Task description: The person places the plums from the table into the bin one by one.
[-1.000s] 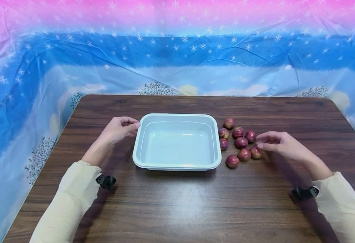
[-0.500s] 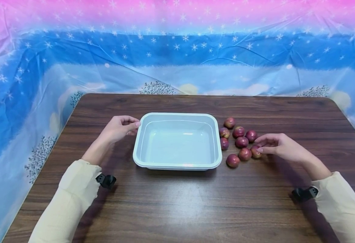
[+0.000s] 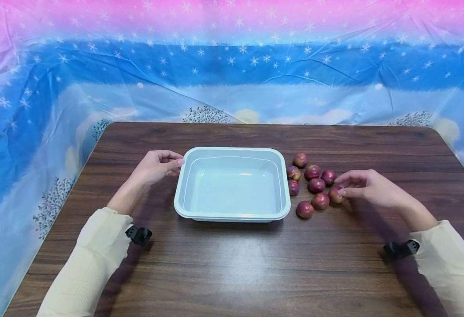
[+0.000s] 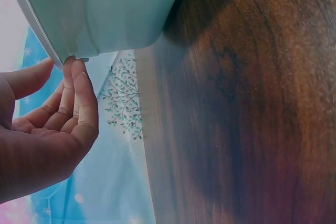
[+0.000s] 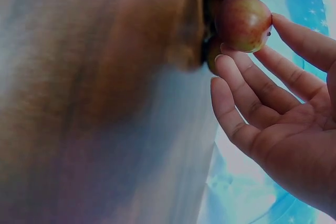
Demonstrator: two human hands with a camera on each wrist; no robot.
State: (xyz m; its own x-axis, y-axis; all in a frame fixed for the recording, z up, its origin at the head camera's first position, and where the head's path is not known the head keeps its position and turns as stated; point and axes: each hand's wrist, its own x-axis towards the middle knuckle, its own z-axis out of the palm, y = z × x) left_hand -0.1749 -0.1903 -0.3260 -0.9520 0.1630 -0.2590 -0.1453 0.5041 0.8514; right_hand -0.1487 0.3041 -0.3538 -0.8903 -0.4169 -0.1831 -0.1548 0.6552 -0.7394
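Observation:
My left hand (image 3: 154, 168) pinches the left rim of a pale blue-white plastic basin (image 3: 232, 218) between thumb and fingertips. In the left wrist view, the thumb lies at the rim and the fingers (image 4: 84, 90) curl under it. My right hand (image 3: 374, 187) is at the right end of a group of reddish-purple plums. Its thumb and fingers pinch the rightmost plum (image 3: 335, 195). Seen from the right wrist, that plum (image 5: 244, 23) has a red and yellow-green skin, with the thumb tip on one side and fingertips on the other. Nothing lies inside the basin.
Several other plums (image 3: 316, 185) lie close together on the dark wooden table (image 3: 216, 273), two of them right against the basin's right side. A snowflake-patterned cloth (image 3: 232, 66) hangs behind and to the sides of the table.
My right hand has shifted slightly up and right, and the rightmost plum has risen a little with it. The left hand and basin stay in place.

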